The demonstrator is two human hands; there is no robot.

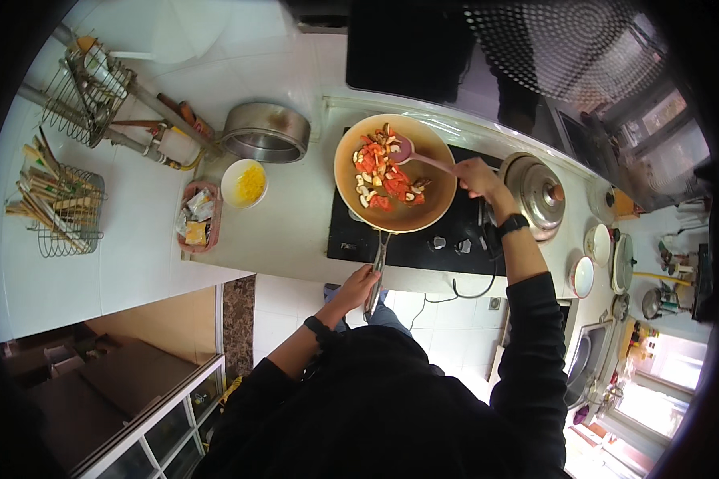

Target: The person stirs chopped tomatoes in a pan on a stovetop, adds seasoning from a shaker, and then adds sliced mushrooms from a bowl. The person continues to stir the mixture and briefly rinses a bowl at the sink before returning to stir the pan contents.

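Observation:
On the black gas cooktop [419, 242] sits a wide frying pan [434, 203] with a tan inside. Chopped tomato pieces [368, 160] and sliced mushrooms [365, 190] lie together in its left and middle part. My left hand [358, 287] grips the pan's metal handle [380, 257], which points towards my body. My right hand [480, 178] holds a pinkish spatula [428, 161] by its handle. The spatula's rounded head lies in the pan at the upper edge of the food. Left of the cooktop, a white bowl [229, 184] holds chopped yellow food [251, 182].
A large lidded metal pot [536, 194] stands close behind my right wrist. Left are a metal ring-shaped steamer [266, 133] and a pink basket of packets [184, 240]. Bowls [582, 277] line the right counter. A range hood [515, 90] overhangs the back; a black cable [476, 296] hangs off the front edge.

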